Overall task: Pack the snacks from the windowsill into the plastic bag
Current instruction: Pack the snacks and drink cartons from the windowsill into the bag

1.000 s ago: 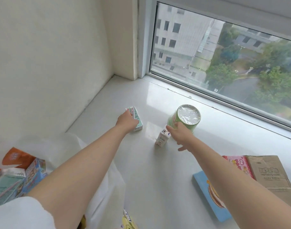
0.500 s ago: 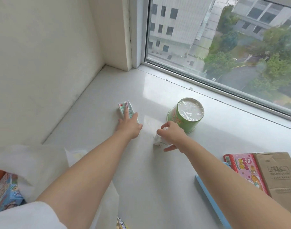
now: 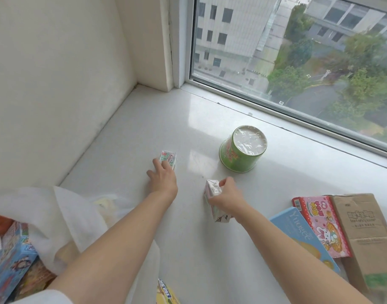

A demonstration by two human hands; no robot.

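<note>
A small green drink carton (image 3: 168, 157) lies flat on the white windowsill (image 3: 126, 137). My left hand (image 3: 162, 178) reaches over it, fingers laid on its near end and thumb off to the left. My right hand (image 3: 228, 197) grips a small white and pink carton (image 3: 212, 191), which is tilted with its far end up. Behind it a green cup of noodles (image 3: 243, 151) stands upside down, untouched. The white plastic bag (image 3: 45, 207) sits open at the lower left, with a blue snack box (image 3: 11, 260) and other packets inside.
A blue box (image 3: 298, 233), a pink box (image 3: 319, 222) and a brown cardboard box (image 3: 363, 227) lie at the right. A yellow packet (image 3: 166, 292) shows at the bottom edge. The wall stands on the left and the window pane (image 3: 298, 51) behind.
My right hand has closed round the white and pink carton, tipped it and drawn it nearer. My left hand stays on the green carton. The view has tilted down and closer.
</note>
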